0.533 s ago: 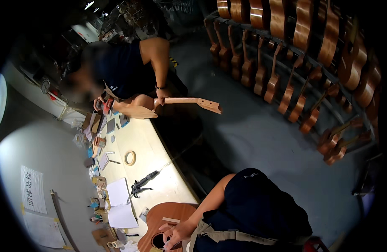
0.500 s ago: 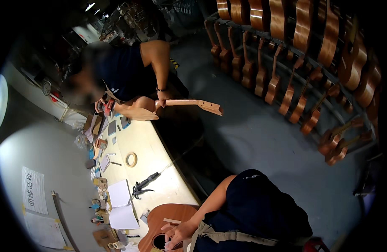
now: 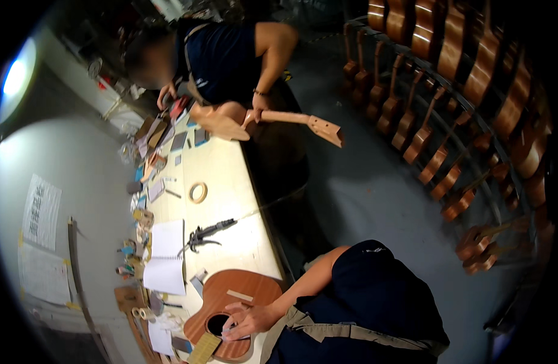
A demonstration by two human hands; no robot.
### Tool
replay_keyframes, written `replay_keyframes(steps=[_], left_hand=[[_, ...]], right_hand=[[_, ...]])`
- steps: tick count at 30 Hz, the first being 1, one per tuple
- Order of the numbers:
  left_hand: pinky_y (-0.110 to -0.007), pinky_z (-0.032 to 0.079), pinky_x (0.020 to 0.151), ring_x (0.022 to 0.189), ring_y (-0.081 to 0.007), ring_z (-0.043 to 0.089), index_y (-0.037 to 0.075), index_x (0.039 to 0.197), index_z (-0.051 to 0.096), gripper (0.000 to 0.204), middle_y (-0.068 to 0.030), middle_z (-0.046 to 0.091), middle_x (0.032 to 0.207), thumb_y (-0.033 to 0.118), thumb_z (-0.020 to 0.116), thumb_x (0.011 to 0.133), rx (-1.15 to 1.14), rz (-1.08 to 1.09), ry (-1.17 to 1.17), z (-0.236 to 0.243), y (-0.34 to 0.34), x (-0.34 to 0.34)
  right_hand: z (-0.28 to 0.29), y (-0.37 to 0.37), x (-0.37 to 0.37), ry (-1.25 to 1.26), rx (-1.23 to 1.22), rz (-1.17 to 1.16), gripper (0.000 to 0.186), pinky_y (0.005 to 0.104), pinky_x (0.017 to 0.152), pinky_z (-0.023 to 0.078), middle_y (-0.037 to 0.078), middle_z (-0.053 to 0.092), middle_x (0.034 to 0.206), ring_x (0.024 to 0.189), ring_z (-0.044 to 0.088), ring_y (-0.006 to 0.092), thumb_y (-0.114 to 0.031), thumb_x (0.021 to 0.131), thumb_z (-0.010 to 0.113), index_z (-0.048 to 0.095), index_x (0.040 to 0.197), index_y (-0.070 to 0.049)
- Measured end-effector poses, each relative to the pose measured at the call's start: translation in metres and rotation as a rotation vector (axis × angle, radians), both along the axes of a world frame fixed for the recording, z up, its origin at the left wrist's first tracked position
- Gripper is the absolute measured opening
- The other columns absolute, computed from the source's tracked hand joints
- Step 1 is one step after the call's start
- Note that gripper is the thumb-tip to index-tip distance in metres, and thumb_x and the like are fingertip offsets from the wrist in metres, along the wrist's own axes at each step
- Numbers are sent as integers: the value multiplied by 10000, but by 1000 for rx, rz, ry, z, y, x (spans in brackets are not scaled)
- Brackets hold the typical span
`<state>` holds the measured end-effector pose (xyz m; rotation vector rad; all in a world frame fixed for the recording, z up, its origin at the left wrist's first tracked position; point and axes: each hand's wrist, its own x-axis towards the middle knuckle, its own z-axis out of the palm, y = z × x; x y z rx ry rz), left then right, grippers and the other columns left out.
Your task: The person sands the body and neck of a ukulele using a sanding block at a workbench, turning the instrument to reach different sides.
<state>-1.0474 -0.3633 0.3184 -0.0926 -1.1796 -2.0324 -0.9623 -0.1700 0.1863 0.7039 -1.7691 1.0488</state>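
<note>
My right hand [image 3: 242, 321] lies over the reddish-brown top of a guitar body [image 3: 254, 285], beside its dark round sound hole [image 3: 217, 324]. Its fingers are bent together near a small pale piece, too blurred to name. A pale wooden strip [image 3: 239, 296], probably the bridge area, shows above the hand. Close to the fingertips a yellowish flat rectangular block [image 3: 204, 348] overlaps the guitar's lower edge; what supports it is hidden. My left hand is out of sight.
The pale bench [image 3: 230, 182] bears a black air gun [image 3: 209, 233] with a hose, a spiral notebook [image 3: 168, 236], and a tape roll [image 3: 198, 192]. Across it, a co-worker grips a guitar neck [image 3: 285, 116] and a red tool [image 3: 179, 107]. Racked guitars [image 3: 436, 164] line the right.
My view has shifted, so more of the guitar and the yellowish block show at the bottom. My right hand stays beside the sound hole. The co-worker still holds the other guitar.
</note>
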Motion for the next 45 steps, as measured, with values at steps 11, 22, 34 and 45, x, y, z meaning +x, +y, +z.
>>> replay_keyframes(steps=[11, 22, 34, 45], left_hand=[[-245, 260, 442, 447, -96, 288, 159, 622, 383, 300, 30, 320, 542, 312, 518, 842, 407, -333, -148, -37, -131, 21], [-272, 314, 492, 435, -108, 315, 140, 630, 402, 259, 21, 332, 528, 269, 484, 839, 651, -176, -184, -99, -171, 31], [-273, 318, 495, 442, -104, 324, 140, 634, 390, 241, 24, 320, 530, 258, 480, 825, 607, -33, -260, -68, -150, 27], [-266, 298, 468, 427, -103, 305, 148, 651, 401, 256, 28, 329, 537, 272, 510, 846, 587, 51, -257, -53, -130, 33]], right_hand=[[9, 16, -22, -172, 421, 53, 351, 368, 885, 461, 57, 616, 1201, 932, 607, 196, -200, 795, 600, 635, 1139, -137], [-9, -26, -44, -298, 434, 677, 406, 344, 818, 507, 43, 634, 1099, 993, 602, 217, -85, 652, 739, 641, 1045, -100], [3, -71, -55, -306, 499, 571, 425, 431, 1077, 247, -66, 620, 1182, 1117, 536, 163, -275, 730, 698, 655, 1145, -190], [1, -55, -49, -266, 586, 428, 366, 485, 1114, 16, -77, 626, 1175, 1121, 542, 115, -167, 811, 584, 641, 1166, -233]])
